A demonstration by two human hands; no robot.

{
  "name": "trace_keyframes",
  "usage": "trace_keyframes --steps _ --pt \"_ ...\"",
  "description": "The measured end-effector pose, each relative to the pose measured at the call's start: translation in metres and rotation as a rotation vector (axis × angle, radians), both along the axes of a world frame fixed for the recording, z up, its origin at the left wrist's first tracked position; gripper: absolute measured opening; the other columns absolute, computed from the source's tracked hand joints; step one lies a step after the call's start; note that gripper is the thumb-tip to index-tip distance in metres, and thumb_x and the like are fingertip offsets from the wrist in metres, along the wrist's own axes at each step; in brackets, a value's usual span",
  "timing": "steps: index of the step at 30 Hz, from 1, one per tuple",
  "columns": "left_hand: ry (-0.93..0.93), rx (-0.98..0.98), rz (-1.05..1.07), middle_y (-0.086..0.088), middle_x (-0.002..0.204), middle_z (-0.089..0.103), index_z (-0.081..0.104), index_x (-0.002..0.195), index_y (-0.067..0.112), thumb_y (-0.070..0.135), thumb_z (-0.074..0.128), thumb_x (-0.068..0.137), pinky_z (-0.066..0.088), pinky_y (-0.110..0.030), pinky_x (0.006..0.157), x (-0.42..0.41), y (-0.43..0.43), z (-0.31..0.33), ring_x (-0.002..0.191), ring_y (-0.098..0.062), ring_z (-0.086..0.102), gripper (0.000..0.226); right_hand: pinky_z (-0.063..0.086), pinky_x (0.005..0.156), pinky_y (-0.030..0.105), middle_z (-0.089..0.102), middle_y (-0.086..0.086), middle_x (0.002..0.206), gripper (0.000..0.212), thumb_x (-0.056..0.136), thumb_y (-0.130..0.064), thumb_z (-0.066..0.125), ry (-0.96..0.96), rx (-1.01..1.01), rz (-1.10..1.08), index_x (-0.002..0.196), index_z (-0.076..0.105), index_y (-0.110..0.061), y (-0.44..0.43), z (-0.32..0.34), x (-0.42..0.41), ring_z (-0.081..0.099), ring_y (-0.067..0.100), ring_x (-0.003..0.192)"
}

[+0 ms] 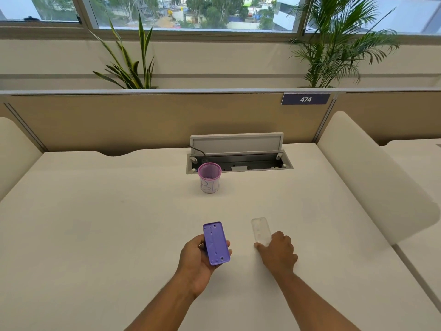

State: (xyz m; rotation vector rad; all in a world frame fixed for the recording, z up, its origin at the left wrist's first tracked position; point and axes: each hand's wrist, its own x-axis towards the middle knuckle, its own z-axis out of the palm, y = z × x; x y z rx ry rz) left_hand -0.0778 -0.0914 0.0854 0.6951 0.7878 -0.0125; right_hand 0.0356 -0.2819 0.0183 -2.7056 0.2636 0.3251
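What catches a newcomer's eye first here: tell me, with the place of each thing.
The purple plate stands out most, gripped in the left hand above the near middle of the white desk. Just right of it, the right hand pinches the near end of a clear plate lying on the desk. Farther back, a pink mesh cup stands in front of the open cable hatch.

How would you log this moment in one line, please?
left hand grips purple plate | right hand holds clear plate on desk | pink cup upright, untouched
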Motion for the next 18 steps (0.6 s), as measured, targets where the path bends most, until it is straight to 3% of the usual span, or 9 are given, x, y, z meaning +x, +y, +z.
trace_keyframes --steps 3,5,7,9,12,15,18 --pt "-0.011 0.005 -0.002 -0.025 0.101 0.080 0.072 0.118 -0.002 0.016 0.048 0.099 0.066 -0.051 0.081 -0.004 0.000 -0.001 0.088 -0.040 0.078 0.036 0.045 0.090 0.043 0.057 0.005 0.120 0.062 0.078 -0.051 0.079 0.061 0.088 -0.063 0.120 0.051 -0.015 -0.001 0.002 0.007 0.060 0.031 0.117" --pt "-0.023 0.009 0.001 -0.025 0.102 0.079 0.072 0.120 -0.002 0.019 0.051 0.100 0.065 -0.054 0.086 -0.006 0.000 -0.003 0.091 -0.041 0.077 0.036 0.043 0.091 0.042 0.060 0.002 0.111 0.042 0.086 -0.042 0.073 0.055 0.131 -0.063 0.112 0.053 -0.017 -0.003 0.003 0.009 0.062 0.030 0.112" --pt "-0.036 0.007 0.008 -0.024 0.105 0.079 0.073 0.122 0.001 0.027 0.054 0.102 0.063 -0.056 0.090 -0.008 0.001 -0.003 0.093 -0.042 0.076 0.038 0.047 0.089 0.043 0.065 -0.004 0.092 0.016 0.095 -0.033 0.062 -0.024 0.202 -0.064 0.096 0.055 -0.019 -0.005 0.004 0.007 0.065 0.028 0.094" --pt "-0.045 0.000 0.021 -0.024 0.110 0.078 0.074 0.122 0.004 0.038 0.055 0.104 0.064 -0.056 0.088 -0.010 0.001 -0.003 0.095 -0.041 0.076 0.043 0.053 0.079 0.042 0.064 -0.005 0.077 0.019 0.099 -0.028 0.059 -0.161 0.297 -0.052 0.083 0.056 -0.017 -0.005 0.006 0.000 0.063 0.026 0.076" --pt "-0.050 -0.015 0.037 -0.025 0.114 0.077 0.073 0.125 0.004 0.045 0.055 0.104 0.066 -0.054 0.084 -0.013 0.001 -0.003 0.094 -0.040 0.076 0.049 0.050 0.063 0.034 0.065 0.000 0.073 0.023 0.100 -0.021 0.059 -0.342 0.447 0.019 0.078 0.061 -0.015 -0.003 0.018 -0.012 0.062 0.025 0.071" --pt "-0.056 -0.023 0.039 -0.026 0.114 0.076 0.071 0.127 0.003 0.044 0.055 0.104 0.066 -0.052 0.082 -0.014 0.000 -0.004 0.093 -0.038 0.077 0.051 0.043 0.062 0.017 0.067 -0.004 0.075 0.019 0.100 -0.013 0.061 -0.482 0.552 0.084 0.082 0.068 -0.017 0.006 0.038 -0.023 0.061 0.012 0.070" --pt "-0.073 -0.032 0.021 -0.025 0.118 0.076 0.072 0.129 0.006 0.044 0.055 0.104 0.065 -0.052 0.082 -0.015 -0.003 -0.005 0.095 -0.038 0.077 0.048 0.044 0.065 0.013 0.072 -0.010 0.079 0.015 0.098 -0.009 0.064 -0.609 0.587 0.232 0.092 0.074 -0.017 0.017 0.065 -0.038 0.060 0.003 0.070"
